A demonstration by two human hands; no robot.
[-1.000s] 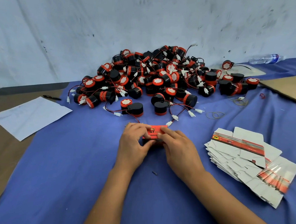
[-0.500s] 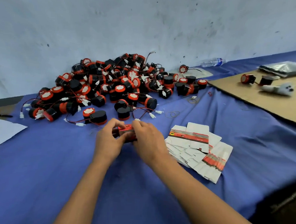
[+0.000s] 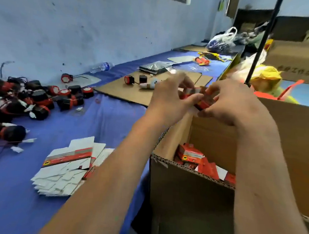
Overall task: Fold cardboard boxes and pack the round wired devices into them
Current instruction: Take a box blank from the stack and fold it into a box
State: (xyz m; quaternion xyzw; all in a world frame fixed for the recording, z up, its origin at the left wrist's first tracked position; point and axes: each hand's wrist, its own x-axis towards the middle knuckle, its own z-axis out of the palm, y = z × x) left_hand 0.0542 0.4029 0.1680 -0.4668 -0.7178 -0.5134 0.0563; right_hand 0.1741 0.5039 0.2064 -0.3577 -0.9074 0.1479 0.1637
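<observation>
A small red folded box point(image 3: 199, 99) hangs in the air above a large open brown carton point(image 3: 185, 187). My left hand point(image 3: 169, 98) pinches its left side and my right hand point(image 3: 230, 103) grips its right end. Inside the carton lie several red packed boxes point(image 3: 190, 154). A fanned stack of flat, unfolded white and red boxes point(image 3: 69, 167) lies on the blue cloth at lower left. A heap of round black and red wired devices point(image 3: 24, 100) covers the table's left side.
A flat cardboard sheet point(image 3: 126, 93) lies behind my hands with two loose devices point(image 3: 129, 79) on it. A plastic bottle point(image 3: 100, 67) rests by the wall. Bags and another carton point(image 3: 296, 58) crowd the far right. A dark pole point(image 3: 261, 40) stands beyond my right hand.
Both hands lifted the small red box off the cloth and carried it right, over the open carton. My view swung right with them, so the device heap now sits at the left edge.
</observation>
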